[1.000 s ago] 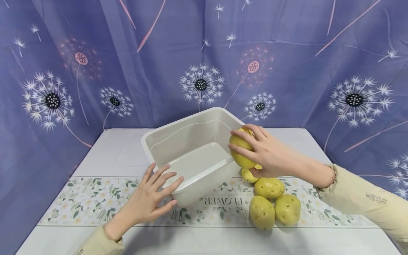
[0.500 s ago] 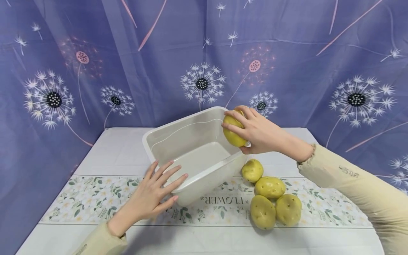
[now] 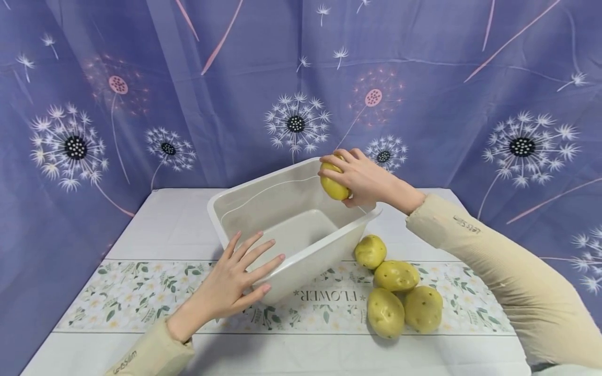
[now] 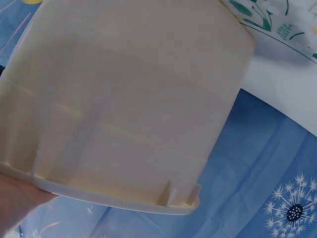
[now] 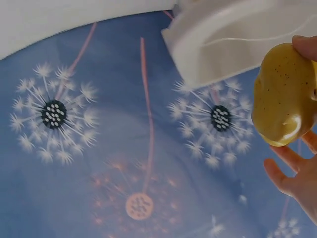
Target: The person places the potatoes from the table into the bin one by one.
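Nearest, the left hand [image 3: 237,282] lies with its fingers spread wide over the near left corner of a pale plastic bin [image 3: 320,261], and to the right four yellow potatoes [image 3: 397,277] sit clustered on a white tablecloth [image 3: 282,355] with a floral strip [image 3: 141,297], the farthest just beside the bin. Farther off, at the bin's far right end, the right hand [image 3: 359,180] grips a fifth potato [image 3: 333,184], though I cannot tell whether it is above or below the rim; behind hangs a purple-blue dandelion-print curtain [image 3: 235,115].
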`<state>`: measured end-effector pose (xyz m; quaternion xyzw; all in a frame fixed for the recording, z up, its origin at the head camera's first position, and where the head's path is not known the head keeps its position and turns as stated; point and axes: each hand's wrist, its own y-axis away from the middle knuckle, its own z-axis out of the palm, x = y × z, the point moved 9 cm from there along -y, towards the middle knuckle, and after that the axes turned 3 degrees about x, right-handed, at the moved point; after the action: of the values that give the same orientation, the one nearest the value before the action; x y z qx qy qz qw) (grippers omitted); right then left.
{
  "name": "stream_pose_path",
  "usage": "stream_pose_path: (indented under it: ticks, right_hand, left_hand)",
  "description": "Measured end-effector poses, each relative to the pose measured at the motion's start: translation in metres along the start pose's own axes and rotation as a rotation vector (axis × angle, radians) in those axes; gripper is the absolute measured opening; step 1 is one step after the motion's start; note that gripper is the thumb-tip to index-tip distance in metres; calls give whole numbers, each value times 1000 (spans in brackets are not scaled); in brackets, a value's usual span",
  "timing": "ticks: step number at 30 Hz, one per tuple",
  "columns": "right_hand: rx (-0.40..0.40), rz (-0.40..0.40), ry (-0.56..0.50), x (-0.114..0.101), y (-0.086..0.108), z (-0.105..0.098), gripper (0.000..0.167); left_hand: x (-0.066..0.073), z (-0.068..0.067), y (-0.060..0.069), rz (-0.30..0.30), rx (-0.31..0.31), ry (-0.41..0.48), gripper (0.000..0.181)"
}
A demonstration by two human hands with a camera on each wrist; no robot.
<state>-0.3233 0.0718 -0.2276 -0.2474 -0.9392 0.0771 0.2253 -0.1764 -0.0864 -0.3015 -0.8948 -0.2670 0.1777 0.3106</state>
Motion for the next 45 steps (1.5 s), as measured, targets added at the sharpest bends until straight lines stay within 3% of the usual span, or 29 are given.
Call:
stream_pose_path:
  ticks: [9,18,22,29,37,45]
  right_hand:
    - [-73,3,9,11,-12,35,72]
    - [-140,12,23,13,-24,50,77]
    - [-154,13,49,14,-26,55,71]
    - [-126,6,90,14,-25,55,48]
    - [-90,52,91,19,-16,42,47]
    - [-11,26,70,7,3,21,40]
  left_hand:
    - [1,-1,-1,7,20,-13,50]
    - [2,0,1,5,23,-9,50]
    - [2,-1,1,5,28,-8,50]
    - [1,0,1,-4,19,-14,50]
    - [1,0,-2,3,19,-16,50]
    - [0,1,1,-9,26,3,47]
